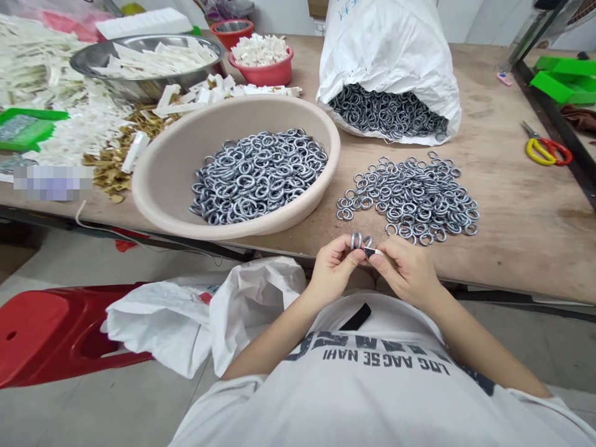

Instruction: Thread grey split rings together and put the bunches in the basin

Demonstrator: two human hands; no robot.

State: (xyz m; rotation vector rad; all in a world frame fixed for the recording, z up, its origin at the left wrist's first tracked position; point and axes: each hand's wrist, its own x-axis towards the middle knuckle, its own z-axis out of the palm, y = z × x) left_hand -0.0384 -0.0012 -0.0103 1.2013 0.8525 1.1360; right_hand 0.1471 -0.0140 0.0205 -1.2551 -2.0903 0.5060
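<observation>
My left hand (334, 268) and my right hand (406, 266) meet at the front edge of the table, fingers pinched. Between the left fingertips are grey metal rings (356, 240), standing upright side by side. A small black piece (369, 252) shows between the two thumbs, and the right fingers pinch at it; its exact kind is too small to tell. Just beyond my hands lies a loose pile of the same rings (419, 195). To the left, a wide beige basin (161, 167) holds many more rings (261, 174).
A white woven sack (386, 49) spills rings at the back. Scissors (547, 152) and green trays (565, 81) lie right. White strips fill a steel bowl (149, 84); small white pieces fill a red bowl (267, 74). A red stool (41, 335) and white bags (172, 316) are below.
</observation>
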